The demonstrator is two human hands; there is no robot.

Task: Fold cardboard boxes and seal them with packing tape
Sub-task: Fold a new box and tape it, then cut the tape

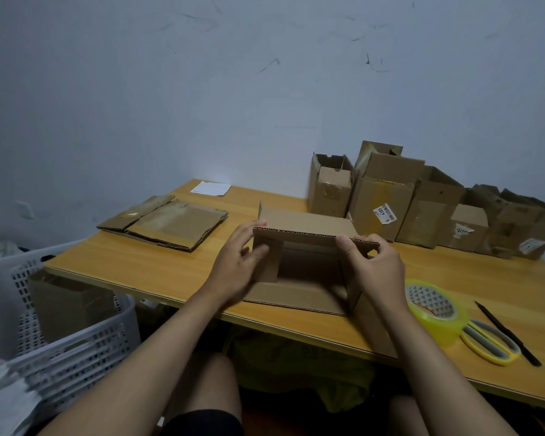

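An opened cardboard box (pixel 306 272) lies on its side near the front edge of the wooden table (pixel 158 272), its open end facing me with flaps spread. My left hand (pixel 239 265) holds the box's left side, thumb on the small left flap and fingers curled over the top edge. At the right side, my right hand (pixel 375 269) grips the top flap's edge, thumb on top. A roll of yellowish packing tape (pixel 434 309) lies on the table just right of my right hand.
Yellow-handled scissors (pixel 488 343) and a black pen (pixel 507 333) lie right of the tape. Flattened cardboard (pixel 167 223) sits at the table's back left beside a white paper (pixel 211 187). Several standing boxes (pixel 387 196) line the back right. A white basket (pixel 76 335) stands left of the table.
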